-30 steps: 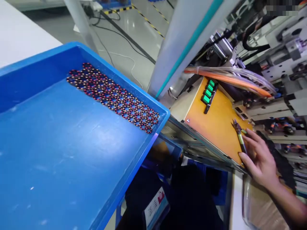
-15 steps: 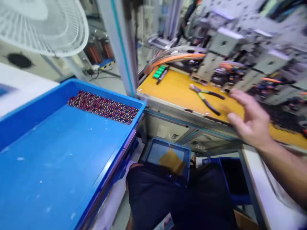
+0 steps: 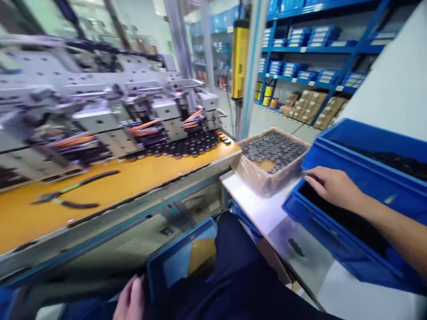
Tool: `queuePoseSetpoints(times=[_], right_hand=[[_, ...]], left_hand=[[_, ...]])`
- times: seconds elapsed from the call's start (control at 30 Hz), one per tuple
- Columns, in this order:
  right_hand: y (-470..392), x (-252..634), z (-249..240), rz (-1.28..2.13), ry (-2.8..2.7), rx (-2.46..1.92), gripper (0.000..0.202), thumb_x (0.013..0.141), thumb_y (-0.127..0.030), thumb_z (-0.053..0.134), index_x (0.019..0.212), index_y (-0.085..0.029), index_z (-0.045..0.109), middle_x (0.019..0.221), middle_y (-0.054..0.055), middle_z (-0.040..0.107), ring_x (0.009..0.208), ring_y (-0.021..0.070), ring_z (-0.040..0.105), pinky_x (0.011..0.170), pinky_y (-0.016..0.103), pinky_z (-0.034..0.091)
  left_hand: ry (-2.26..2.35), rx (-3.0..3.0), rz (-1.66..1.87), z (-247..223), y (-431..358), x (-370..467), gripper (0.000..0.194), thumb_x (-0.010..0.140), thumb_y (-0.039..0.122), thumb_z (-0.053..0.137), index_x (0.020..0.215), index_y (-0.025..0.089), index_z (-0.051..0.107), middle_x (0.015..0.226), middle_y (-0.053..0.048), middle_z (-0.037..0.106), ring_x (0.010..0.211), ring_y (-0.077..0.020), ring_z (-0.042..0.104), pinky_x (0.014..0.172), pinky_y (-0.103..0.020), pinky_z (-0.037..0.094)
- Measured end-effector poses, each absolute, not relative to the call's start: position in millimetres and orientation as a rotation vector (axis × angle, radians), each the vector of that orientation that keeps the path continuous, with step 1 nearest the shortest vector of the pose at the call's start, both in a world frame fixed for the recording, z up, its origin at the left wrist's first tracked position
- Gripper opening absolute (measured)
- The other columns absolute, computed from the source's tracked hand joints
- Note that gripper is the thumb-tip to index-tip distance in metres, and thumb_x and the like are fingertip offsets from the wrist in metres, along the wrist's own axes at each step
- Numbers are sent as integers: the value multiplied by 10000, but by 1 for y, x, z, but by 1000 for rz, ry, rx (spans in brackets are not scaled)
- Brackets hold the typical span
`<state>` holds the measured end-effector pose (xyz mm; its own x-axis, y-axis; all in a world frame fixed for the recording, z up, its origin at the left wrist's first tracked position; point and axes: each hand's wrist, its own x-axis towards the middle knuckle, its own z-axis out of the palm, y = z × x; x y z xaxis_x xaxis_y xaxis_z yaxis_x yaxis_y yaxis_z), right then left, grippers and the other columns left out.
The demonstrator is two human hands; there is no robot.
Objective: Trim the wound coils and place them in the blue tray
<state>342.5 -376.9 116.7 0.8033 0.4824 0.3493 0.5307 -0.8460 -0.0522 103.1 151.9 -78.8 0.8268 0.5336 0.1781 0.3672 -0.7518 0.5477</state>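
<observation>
Blue bin (image 3: 322, 230) beneath, curled right hand (image 3: 333, 186) does best off its wall; left hand (image 3: 129, 298) blurred, neither grip's hold discernible.

Blue shelving (image 3: 359, 49) in the background holds stacked blue boxes (image 3: 323, 35) and, seemingly, brown cartons (image 3: 308, 104) lower down.

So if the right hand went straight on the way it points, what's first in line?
Probably the box of grey parts. If the right hand sits low, the rim of the blue bin below it could come first; depth is unclear.
</observation>
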Motion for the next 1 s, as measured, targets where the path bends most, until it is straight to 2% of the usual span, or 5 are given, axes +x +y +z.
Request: queuePoseSetpoints(times=[0.13, 0.3, 0.4, 0.7, 1.0], right_hand=[[-427, 344, 78, -39, -645, -2949, 218, 871, -254, 518, 835, -217, 730, 825, 45, 754, 752, 229, 716, 708, 324, 549], [-428, 347, 44, 383, -661, -2917, 240, 683, -105, 677, 882, -216, 752, 891, 43, 754, 863, 239, 725, 732, 277, 538], [-425, 346, 46, 537, -653, -2908, 316, 680, -39, 633, 935, -186, 747, 974, 79, 743, 945, 257, 709, 783, 285, 521], [-415, 333, 66, 793, -666, -2947, 376, 794, 15, 431, 989, -115, 724, 1026, 154, 713, 975, 281, 689, 787, 306, 472], [-415, 336, 63, 627, -701, -3052, 387, 836, 6, 420, 950, -137, 761, 989, 150, 732, 968, 287, 707, 821, 336, 518]], left_hand=[[104, 2390, 528, 28, 74, 236, 386, 927, 542, 466, 1103, 253, 653, 1082, -49, 760, 995, -246, 711, 862, -375, 576], [-634, 2670, 408, 134, -51, 386, 224, 906, 348, 576, 931, 179, 721, 944, -70, 746, 945, -236, 673, 891, -380, 522], [-731, 2774, 238, 135, -99, 441, 105, 853, 246, 670, 832, 157, 721, 920, -71, 725, 1003, -232, 645, 937, -407, 499], [-452, 2807, 77, 98, -126, 475, 217, 902, 317, 644, 1033, 146, 660, 1185, -89, 650, 1142, -248, 593, 996, -500, 476], [-408, 2032, 212, 111, -108, 381, 71, 795, 181, 695, 756, 151, 644, 1016, -91, 730, 1038, -219, 652, 999, -401, 470]])
